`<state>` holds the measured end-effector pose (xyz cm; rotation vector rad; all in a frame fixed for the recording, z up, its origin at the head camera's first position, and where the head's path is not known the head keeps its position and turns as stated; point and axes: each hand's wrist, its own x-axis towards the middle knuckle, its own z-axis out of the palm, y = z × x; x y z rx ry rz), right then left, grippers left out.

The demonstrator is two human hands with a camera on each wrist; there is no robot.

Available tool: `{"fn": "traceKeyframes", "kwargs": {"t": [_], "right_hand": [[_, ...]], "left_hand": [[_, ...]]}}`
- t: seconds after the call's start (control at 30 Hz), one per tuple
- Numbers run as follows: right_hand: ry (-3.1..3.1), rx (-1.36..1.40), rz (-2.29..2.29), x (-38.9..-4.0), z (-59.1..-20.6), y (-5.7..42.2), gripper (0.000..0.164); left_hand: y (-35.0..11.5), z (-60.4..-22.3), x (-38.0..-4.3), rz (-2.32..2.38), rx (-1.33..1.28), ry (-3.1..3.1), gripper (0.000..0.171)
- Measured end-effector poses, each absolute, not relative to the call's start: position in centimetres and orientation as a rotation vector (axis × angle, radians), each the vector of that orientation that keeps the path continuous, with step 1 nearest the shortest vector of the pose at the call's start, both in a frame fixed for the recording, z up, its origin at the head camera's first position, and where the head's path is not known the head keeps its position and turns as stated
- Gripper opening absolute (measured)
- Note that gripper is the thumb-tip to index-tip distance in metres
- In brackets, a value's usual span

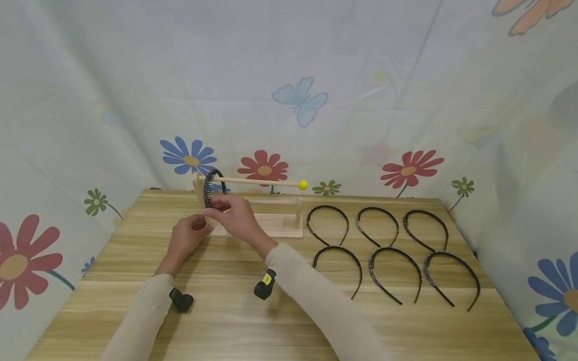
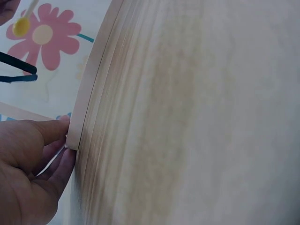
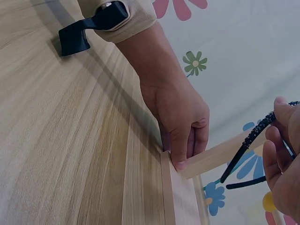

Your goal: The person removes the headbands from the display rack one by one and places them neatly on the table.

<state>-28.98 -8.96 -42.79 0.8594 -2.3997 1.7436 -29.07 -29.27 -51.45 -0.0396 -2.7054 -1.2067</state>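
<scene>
A black toothed headband hangs over the horizontal rod of a wooden stand, close to the upright at its left end. My right hand pinches one side of this headband below the rod. In the right wrist view, glittery beads cover part of the band, and its two tips point downward, free. My left hand holds the left corner of the stand's base. The left wrist view has its thumb on the base's edge, with the fingers curled against the other side.
Several black headbands lie in two rows on the wood-grain table, right of the stand. A yellow ball caps the rod's right end. Behind the table hangs a flower-printed cloth. Each wrist wears a black camera.
</scene>
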Motion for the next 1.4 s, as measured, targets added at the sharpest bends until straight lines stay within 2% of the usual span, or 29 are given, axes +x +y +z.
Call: {"fn": "traceKeyframes", "kwargs": {"t": [0.33, 0.8, 1.03, 1.4], "right_hand": [[-2.410, 0.833, 1.681, -28.6, -42.1, -8.1, 0.022], [-2.436, 0.834, 1.612, -28.8, -42.0, -6.1, 0.029], [-2.420, 0.844, 1.562, -29.0, -41.9, -4.9, 0.025], [-2.426, 0.793, 1.547, -29.0, -41.8, -3.1, 0.028]], "left_hand": [[-29.1, -51.4, -28.9, -1.225, -0.069, -2.685, 0.040], [-29.2, -51.5, -29.0, -1.230, -0.077, -2.692, 0.041], [-29.3, -51.6, -29.1, -1.233, -0.077, -2.707, 0.043], [-29.2, -51.7, -29.1, -1.247, -0.062, -2.703, 0.043]]}}
